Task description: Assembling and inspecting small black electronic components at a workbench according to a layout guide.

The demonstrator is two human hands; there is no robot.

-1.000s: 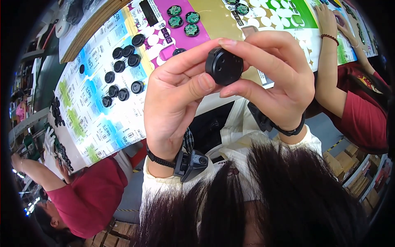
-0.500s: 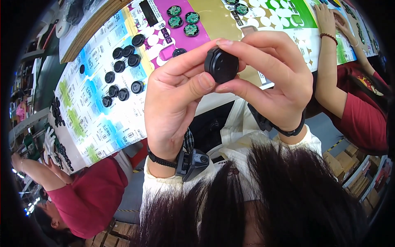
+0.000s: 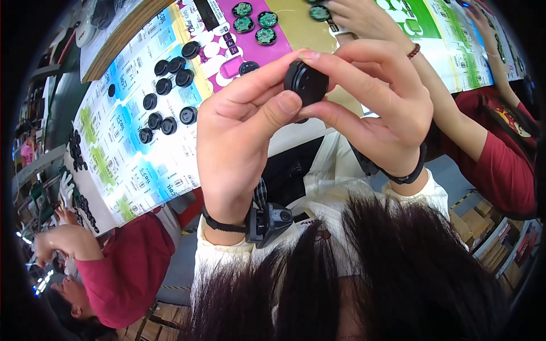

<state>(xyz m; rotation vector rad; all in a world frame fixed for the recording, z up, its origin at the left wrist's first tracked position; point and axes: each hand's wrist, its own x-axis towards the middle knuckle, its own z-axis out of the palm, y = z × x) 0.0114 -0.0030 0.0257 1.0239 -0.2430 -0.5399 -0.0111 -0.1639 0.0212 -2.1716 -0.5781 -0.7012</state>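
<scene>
Both hands hold a round black plastic case (image 3: 310,85) up over the table's near side, its flat dark face tilted toward me. My left hand (image 3: 236,128) pinches its left rim between thumb and fingers. From the right, the thumb and fingers of my right hand (image 3: 387,105) close on its top and lower edge. Beyond the left hand, several black round cases (image 3: 169,125) lie loose on the printed sheets. Round cases with green circuit boards (image 3: 266,36) sit on the magenta area past my fingers. One black round case (image 3: 248,68) is partly covered by my left hand.
At the right, a co-worker's bare arm (image 3: 435,79) with a beaded bracelet reaches across the far table. Another person in a red sleeve (image 3: 139,256) sits at the left. A wooden-edged raised board (image 3: 122,40) borders the upper left. Cardboard boxes (image 3: 478,224) stand lower right.
The co-worker's arm on the right has swung left toward the far green boards. The person at the left has moved a raised hand. My hands keep the case almost still, turned slightly.
</scene>
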